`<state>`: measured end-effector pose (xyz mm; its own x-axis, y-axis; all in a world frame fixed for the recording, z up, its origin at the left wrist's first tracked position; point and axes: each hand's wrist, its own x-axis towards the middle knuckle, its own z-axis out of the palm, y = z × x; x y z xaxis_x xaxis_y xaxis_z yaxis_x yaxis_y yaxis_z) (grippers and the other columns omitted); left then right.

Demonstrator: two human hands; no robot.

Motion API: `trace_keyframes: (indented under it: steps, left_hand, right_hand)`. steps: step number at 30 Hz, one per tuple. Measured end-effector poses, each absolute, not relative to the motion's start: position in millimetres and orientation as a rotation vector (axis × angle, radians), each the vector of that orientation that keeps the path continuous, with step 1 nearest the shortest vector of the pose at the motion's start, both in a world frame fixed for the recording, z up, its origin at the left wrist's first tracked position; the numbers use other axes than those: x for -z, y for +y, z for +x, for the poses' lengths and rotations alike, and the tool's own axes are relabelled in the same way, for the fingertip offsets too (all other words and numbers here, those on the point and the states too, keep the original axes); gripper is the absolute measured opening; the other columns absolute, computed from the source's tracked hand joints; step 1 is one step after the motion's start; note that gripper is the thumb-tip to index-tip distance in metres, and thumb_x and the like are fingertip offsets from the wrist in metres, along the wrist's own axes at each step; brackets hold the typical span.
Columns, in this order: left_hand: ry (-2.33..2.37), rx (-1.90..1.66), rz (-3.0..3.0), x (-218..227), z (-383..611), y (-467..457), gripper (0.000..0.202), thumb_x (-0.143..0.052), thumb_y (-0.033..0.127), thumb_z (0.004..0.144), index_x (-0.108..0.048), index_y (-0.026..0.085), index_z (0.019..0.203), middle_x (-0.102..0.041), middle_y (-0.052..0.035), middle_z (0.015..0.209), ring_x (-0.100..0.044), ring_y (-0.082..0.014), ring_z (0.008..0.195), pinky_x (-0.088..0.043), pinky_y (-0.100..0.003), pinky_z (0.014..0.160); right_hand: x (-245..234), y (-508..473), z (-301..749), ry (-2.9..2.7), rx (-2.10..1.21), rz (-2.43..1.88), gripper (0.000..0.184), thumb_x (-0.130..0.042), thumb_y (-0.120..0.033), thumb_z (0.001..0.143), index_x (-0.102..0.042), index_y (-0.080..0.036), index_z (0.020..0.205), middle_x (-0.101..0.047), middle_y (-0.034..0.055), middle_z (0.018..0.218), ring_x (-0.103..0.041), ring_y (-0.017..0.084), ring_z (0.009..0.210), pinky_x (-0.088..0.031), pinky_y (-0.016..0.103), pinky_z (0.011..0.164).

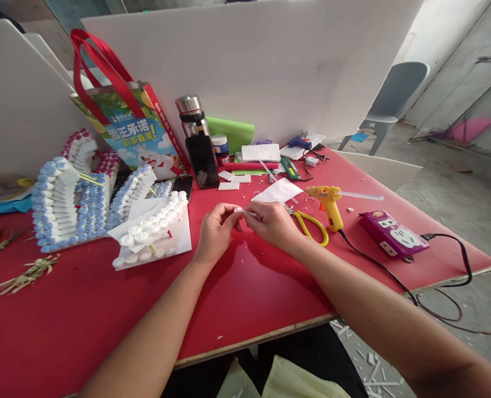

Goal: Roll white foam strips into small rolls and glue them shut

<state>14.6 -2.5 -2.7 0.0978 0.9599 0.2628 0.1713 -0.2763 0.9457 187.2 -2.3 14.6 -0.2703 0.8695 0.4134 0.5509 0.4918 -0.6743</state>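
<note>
My left hand [214,231] and my right hand [275,222] meet over the red table [245,298]. Between their fingertips is a small white rolled strip [239,209], pinched by both hands; its material is too small to make out. Left of my hands, a white board [182,239] carries rows of white rolled rosettes [141,236]. Just beyond my right hand lie a white paper sheet [279,190] and yellow-handled pliers [315,225], their jaws partly hidden.
A yellow glue gun [330,204] stands at right, its cord running past a purple power strip [392,235]. Blue-and-white rosette models [69,207] and a tote bag [135,130] stand left. A phone [203,161] leans on a steel flask [191,113] behind. White scraps dot the table.
</note>
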Motion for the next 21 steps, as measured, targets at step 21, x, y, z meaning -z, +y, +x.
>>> trace_keyframes:
  steps: [21]
  left_hand:
    - [1.154,-1.318,1.622,3.1,19.0,-7.9,0.028,-0.066,0.043,0.090,-0.070,0.017,0.098,-0.069,-0.0015,0.078,-0.068,-0.0140,0.061,-0.057,-0.027,0.064]
  right_hand:
    - [-16.8,-4.3,187.6,-2.054,-0.551,-1.172,0.021,-0.049,-0.023,0.096,-0.068,-0.015,0.091,-0.066,0.0031,0.065,-0.056,0.014,0.060,-0.038,0.025,0.063]
